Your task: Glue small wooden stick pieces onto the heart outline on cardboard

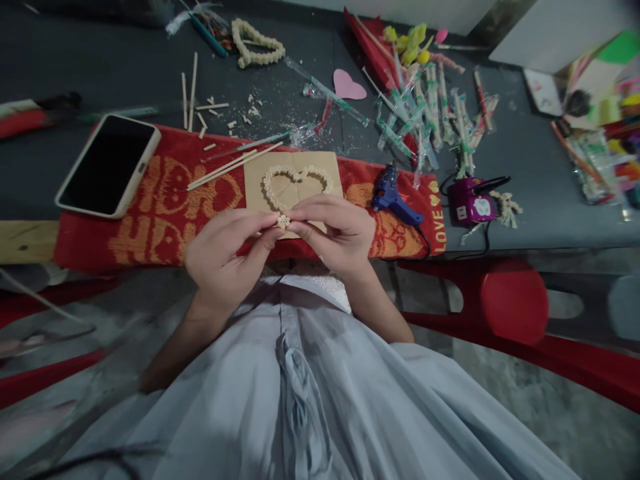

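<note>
Between the fingertips of my left hand point(230, 247) and my right hand point(335, 230) is a small cream flower-shaped piece point(283, 221), pinched from both sides. Just beyond it, a heart outline point(267, 183) of small cream pieces lies on a square of brown cardboard point(330, 163); my hands hide its lower part. The cardboard rests on a red and orange towel point(175, 193). Thin wooden sticks point(225, 170) lie across the towel to the left of the cardboard. To the right, a blue glue gun point(397, 197) lies on its side.
A phone point(110, 163) lies on the towel's left end. Farther back are a second heart outline point(257, 43), a pink paper heart point(349, 85), cut stick bits and wrapped sticks point(433, 100). A purple plug block point(470, 200) stands right, above a red stool point(515, 300).
</note>
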`<move>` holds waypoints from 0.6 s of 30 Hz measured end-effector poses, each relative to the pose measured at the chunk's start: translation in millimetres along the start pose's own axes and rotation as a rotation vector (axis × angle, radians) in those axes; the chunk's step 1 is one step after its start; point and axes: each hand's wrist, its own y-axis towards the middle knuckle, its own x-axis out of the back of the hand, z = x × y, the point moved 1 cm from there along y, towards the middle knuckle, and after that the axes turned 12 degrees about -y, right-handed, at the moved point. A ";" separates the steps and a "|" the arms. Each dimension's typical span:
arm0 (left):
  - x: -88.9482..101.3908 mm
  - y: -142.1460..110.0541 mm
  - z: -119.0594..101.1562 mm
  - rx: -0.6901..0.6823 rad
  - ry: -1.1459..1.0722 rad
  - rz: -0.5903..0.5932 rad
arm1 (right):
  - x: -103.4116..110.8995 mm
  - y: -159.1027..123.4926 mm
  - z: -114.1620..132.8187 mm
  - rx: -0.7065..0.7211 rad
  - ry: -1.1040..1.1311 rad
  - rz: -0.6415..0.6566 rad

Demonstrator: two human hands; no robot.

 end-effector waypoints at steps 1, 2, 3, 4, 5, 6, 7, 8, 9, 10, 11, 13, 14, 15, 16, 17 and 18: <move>0.3 0.1 -1.0 -0.012 0.008 0.004 | 0.5 0.2 0.7 0.019 -0.010 -0.002; 0.7 0.2 -1.9 -0.032 0.012 0.014 | 1.0 0.3 1.3 0.035 -0.015 -0.004; 1.3 0.2 -2.5 -0.034 0.018 0.011 | 1.5 0.4 1.7 0.047 -0.014 -0.007; 1.8 0.2 -3.1 -0.045 0.023 0.026 | 1.8 0.4 2.0 0.056 -0.009 -0.009; 2.4 0.2 -3.3 -0.036 0.032 0.022 | 2.1 0.4 2.2 0.058 -0.003 -0.010; 2.8 0.1 -3.5 -0.033 0.038 0.026 | 2.4 0.3 2.3 0.054 0.000 -0.009; 3.0 0.0 -3.7 -0.035 0.041 0.039 | 2.7 0.2 2.4 0.046 -0.005 -0.003; 3.1 -0.2 -3.9 -0.031 0.042 0.040 | 2.9 0.2 2.5 0.035 -0.016 0.006; 3.1 -0.4 -4.3 -0.040 0.040 0.047 | 3.1 0.3 2.6 0.024 -0.029 0.014; 3.1 -0.6 -4.7 -0.032 0.041 0.040 | 3.3 0.5 2.8 0.018 -0.040 0.019; 2.9 -0.8 -5.2 -0.022 0.040 0.032 | 3.5 0.8 3.2 0.020 -0.043 0.018; 2.6 -1.2 -6.5 -0.001 0.030 0.019 | 3.8 1.7 4.1 0.038 -0.026 0.003; 2.4 -1.4 -7.1 0.008 0.019 0.017 | 3.9 2.2 4.6 0.046 -0.013 -0.006; 2.2 -1.5 -7.5 0.021 0.012 0.024 | 3.9 2.6 4.9 0.053 -0.001 -0.014; 2.0 -1.6 -7.8 0.025 0.007 0.027 | 3.8 2.9 5.2 0.054 0.007 -0.017; 1.9 -1.7 -7.8 0.020 0.008 0.024 | 3.7 3.1 5.3 0.054 0.012 -0.018; 1.8 -1.8 -7.6 0.010 0.013 0.021 | 3.7 3.2 5.3 0.054 0.014 -0.016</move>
